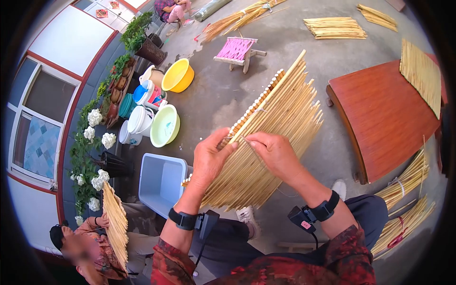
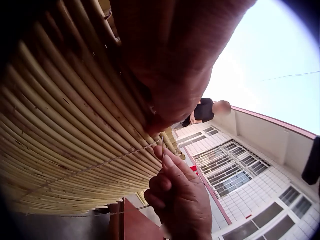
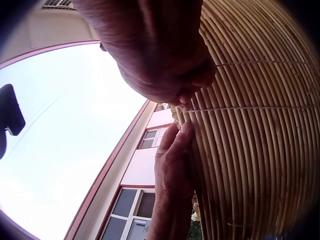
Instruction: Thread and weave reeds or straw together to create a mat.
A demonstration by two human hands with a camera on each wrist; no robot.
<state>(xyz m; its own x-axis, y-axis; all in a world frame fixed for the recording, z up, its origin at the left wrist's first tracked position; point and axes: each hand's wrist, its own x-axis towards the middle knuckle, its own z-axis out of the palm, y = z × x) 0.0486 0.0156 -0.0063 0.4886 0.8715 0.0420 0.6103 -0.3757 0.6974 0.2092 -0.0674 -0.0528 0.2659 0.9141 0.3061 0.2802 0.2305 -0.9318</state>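
A mat of straw-coloured stalks point(image 1: 285, 126), stitched together with rows of thread, stands slanted in front of me in the head view. My left hand point(image 1: 212, 154) grips its edge, thumb over the outermost stalk point(image 1: 278, 92); the right wrist view shows that hand point(image 3: 172, 160) with fingers and thumb at the edge stalks. Close beside it, my right hand point(image 1: 273, 151) pinches a thin needle point(image 2: 162, 150) between thumb and forefinger. In the left wrist view the needle's tip is right at the edge stalks, beside a line of stitching point(image 2: 105, 164). Cut stalk ends point(image 1: 256, 105) line the mat's far edge.
A reddish wooden table point(image 1: 380, 114) with another mat point(image 1: 422, 76) stands at right, stalk bundles point(image 1: 403, 213) below it. Basins and buckets point(image 1: 164, 124) stand at left, with a blue-grey tub point(image 1: 161, 183) nearer. A person point(image 1: 90, 249) holds a mat at lower left. A pink-topped stool point(image 1: 236, 49) stands ahead.
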